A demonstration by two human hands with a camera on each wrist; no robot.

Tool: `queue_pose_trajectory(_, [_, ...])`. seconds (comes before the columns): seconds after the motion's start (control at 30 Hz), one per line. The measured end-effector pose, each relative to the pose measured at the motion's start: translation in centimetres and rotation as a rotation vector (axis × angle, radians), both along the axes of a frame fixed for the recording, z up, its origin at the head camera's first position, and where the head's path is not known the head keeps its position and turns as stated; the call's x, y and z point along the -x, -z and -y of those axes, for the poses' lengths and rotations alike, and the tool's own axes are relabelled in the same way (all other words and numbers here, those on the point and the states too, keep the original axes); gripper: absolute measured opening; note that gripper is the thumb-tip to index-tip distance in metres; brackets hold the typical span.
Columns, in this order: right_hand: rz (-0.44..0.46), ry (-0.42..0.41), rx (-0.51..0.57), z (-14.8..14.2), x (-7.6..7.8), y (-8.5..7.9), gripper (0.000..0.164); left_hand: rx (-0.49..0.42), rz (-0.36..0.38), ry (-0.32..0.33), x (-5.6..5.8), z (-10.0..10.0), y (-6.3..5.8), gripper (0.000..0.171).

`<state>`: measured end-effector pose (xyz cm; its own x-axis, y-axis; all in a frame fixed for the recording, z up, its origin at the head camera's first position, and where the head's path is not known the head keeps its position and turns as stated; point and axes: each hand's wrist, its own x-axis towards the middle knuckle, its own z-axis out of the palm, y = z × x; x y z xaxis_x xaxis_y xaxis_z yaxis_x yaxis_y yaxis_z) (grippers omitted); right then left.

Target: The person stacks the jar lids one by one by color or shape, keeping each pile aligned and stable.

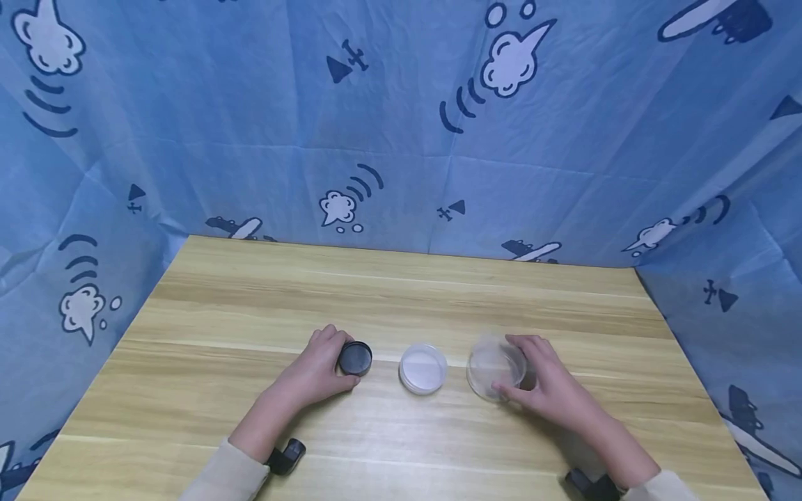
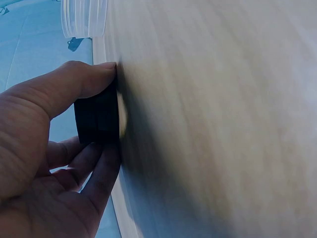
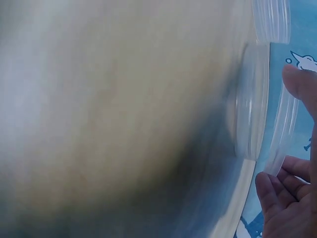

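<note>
My left hand (image 1: 316, 372) pinches a small round black container (image 1: 355, 359) by its sides, thumb against fingers. In the left wrist view its short dark wall (image 2: 99, 119) stands at the wooden tabletop. My right hand (image 1: 554, 386) pinches a clear round lid (image 3: 284, 129) by its rim. That lid is tilted and held just above a shallow clear dish (image 3: 252, 101), apart from it; the dish lies on the table. The head view shows lid and dish overlapping and blurred. Between the hands sits a round translucent plastic container (image 1: 422, 369) with a ridged side, touched by neither hand.
The wooden table (image 1: 388, 292) carries these round things in a row. Blue patterned cloth (image 1: 388, 104) hangs behind its far edge and along both sides. A dark camera is strapped on each wrist, near the tabletop.
</note>
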<state>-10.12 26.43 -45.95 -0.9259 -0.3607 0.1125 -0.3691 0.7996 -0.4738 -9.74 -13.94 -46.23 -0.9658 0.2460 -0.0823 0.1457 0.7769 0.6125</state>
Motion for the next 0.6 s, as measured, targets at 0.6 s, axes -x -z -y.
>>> queue_pose_trajectory(0.6, [0.006,0.027,-0.043,0.5,-1.4,0.9,0.086,-0.011,0.011,-0.010,-0.1,-0.1,-0.1,0.049])
